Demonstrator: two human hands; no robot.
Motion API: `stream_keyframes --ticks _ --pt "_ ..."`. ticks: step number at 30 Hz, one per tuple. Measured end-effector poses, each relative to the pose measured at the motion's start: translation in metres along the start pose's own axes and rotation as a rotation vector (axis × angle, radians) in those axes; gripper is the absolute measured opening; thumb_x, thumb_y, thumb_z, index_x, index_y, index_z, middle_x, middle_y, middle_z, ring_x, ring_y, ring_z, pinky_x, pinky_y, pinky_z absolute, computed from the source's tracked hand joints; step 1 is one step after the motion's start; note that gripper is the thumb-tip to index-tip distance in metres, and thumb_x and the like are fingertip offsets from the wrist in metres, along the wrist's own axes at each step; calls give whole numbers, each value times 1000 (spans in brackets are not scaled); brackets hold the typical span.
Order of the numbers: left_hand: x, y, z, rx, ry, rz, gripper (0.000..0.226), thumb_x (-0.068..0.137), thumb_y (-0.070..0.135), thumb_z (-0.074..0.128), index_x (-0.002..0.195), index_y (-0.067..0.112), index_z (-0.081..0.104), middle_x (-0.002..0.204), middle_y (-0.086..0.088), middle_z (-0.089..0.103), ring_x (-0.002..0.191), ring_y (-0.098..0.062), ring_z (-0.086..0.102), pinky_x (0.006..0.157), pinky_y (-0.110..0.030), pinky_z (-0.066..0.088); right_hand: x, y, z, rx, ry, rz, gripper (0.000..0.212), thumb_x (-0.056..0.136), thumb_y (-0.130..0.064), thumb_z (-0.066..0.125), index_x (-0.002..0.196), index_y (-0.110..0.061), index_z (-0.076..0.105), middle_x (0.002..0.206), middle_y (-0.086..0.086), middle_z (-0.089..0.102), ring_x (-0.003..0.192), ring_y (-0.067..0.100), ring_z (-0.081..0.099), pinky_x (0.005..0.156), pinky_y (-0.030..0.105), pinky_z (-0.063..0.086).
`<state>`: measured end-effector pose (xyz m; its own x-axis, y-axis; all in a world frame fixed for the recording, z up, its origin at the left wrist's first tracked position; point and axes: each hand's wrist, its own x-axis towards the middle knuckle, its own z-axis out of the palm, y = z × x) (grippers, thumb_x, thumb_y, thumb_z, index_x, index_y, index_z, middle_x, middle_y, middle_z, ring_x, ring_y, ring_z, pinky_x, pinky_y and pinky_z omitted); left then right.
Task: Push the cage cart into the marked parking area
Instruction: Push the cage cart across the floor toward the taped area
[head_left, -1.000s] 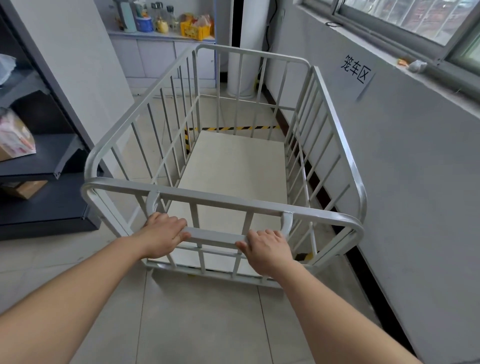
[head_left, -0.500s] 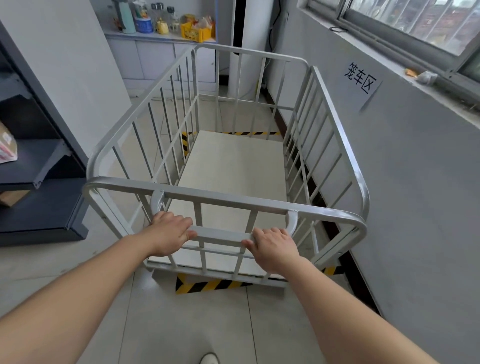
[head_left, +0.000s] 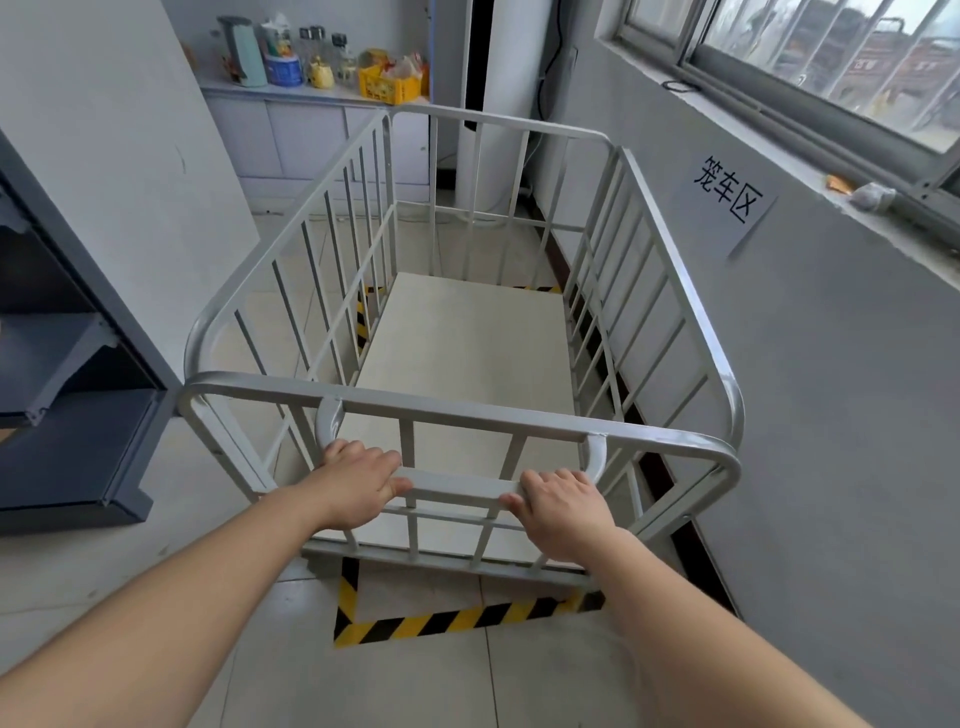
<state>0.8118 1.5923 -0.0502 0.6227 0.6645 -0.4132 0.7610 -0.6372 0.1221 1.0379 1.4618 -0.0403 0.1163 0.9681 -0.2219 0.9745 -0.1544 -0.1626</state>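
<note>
- My left hand (head_left: 358, 483) and right hand (head_left: 563, 512) are both clenched on the handle (head_left: 457, 486), one at each end.
- Striped tape (head_left: 447, 621) marks a corner on the floor just below the near end of the cart (head_left: 467, 343).
- The cart stands inside the tape, its right side close along the wall (head_left: 831, 415); more tape shows at its far end.
- A paper sign (head_left: 727, 200) hangs on the wall beside it.
- Shelves (head_left: 67, 395) stand left.
</note>
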Motion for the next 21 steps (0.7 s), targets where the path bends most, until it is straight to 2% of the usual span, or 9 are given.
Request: stream_keyframes --ticks 5,9,14,17,21 --pt "16 -4 -10 33 -7 -16 35 101 46 24 109 20 46 113 -1 54 114 -23 41 106 -39 20 20 6 -3 11 15 -6 92 65 -70 -14 106 -18 50 105 5 62 101 26 52 96 40 34" --pt "26 -7 -17 45 -18 -24 26 101 47 23 98 25 37 105 1 50 113 -24 41 106 -38 21 30 10 -5 11 7 -20 91 66 -69 -15 105 -18 50 105 5 62 101 26 52 96 39 34" --pt "35 -9 -23 40 -51 -31 23 101 47 23 97 28 34 107 1 52 113 -24 42 108 -40 22 41 15 -6 -16 -60 -5 57 95 -58 13 108 -17 51 107 7 62 102 27 52 95 40 34" --pt "40 -11 -28 52 -80 -28 23 100 47 23 97 28 36 99 5 46 111 -23 45 107 -39 24 45 17 -7 -10 -71 -7 55 96 -57 16 108 -16 51 108 7 62 103 28 52 95 40 34" --pt "45 -9 -39 59 -163 -63 25 100 49 26 99 28 39 99 6 48 110 -21 47 107 -39 26 48 19 -10 8 -93 -26 54 97 -56 17 108 -16 52 107 8 62 102 28 52 95 41 34"
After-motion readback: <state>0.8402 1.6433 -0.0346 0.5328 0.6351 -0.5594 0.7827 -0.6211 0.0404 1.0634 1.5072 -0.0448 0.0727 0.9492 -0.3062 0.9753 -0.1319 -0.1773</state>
